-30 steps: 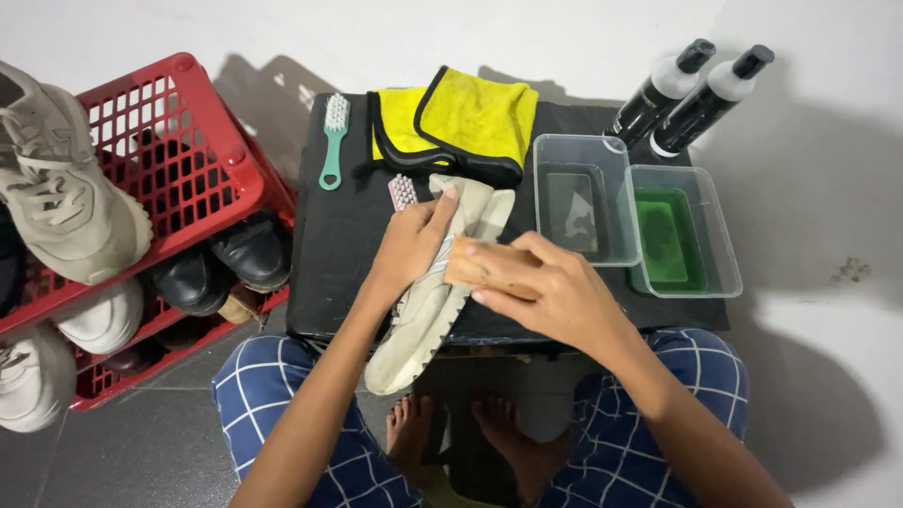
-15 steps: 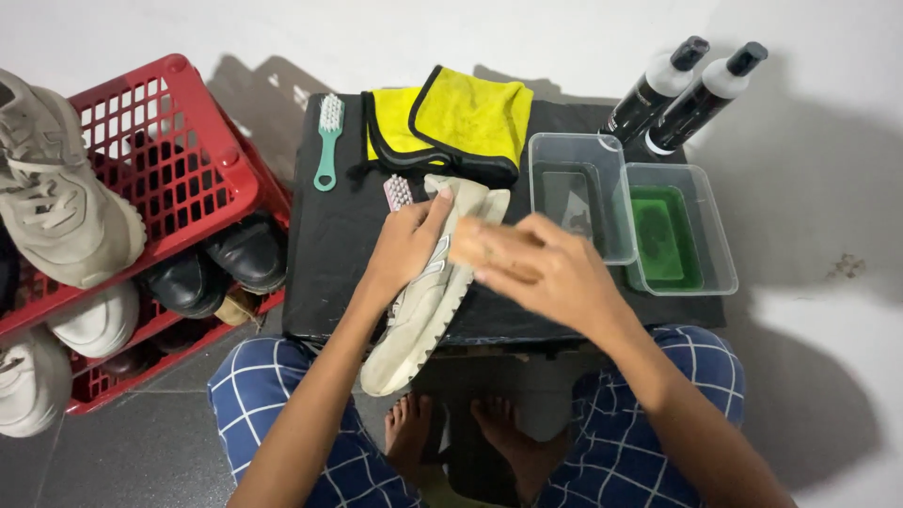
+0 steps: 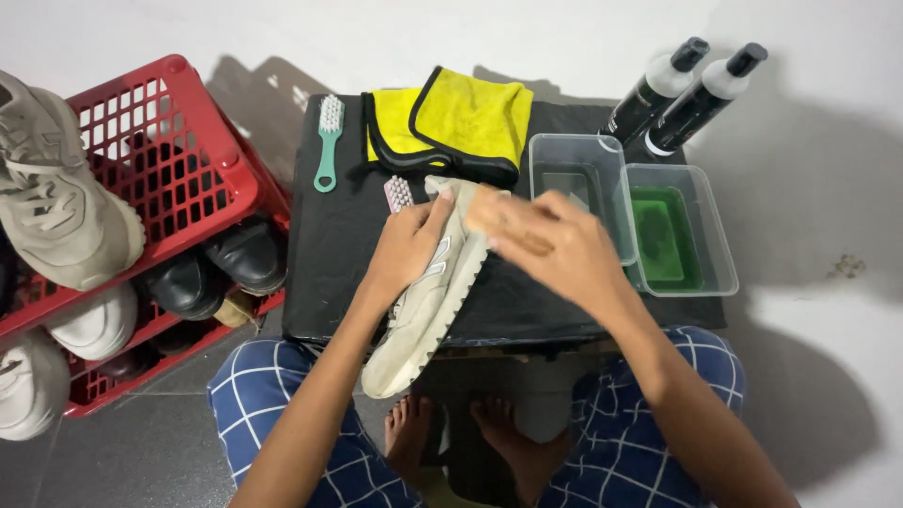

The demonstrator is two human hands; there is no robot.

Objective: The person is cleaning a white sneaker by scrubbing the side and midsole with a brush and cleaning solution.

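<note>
A beige sneaker (image 3: 428, 315) lies on its side on the black table (image 3: 324, 263), its heel hanging over the near edge. My left hand (image 3: 409, 246) presses on the sneaker's upper and steadies it. My right hand (image 3: 560, 249) is blurred by motion and grips a tan wooden brush (image 3: 489, 209) against the sneaker's far end. A small pale-bristled brush (image 3: 398, 193) lies just behind my left hand.
On the table's far side lie a green-handled brush (image 3: 326, 141) and a yellow cloth (image 3: 466, 118). At the right stand a clear tub (image 3: 576, 150), a tub of green liquid (image 3: 705, 277) and two dark bottles (image 3: 658, 89). A red crate (image 3: 179, 169) with several shoes stands left.
My right hand has slid the brush from the sneaker's middle up to its far end. My left hand stays on the sneaker.
</note>
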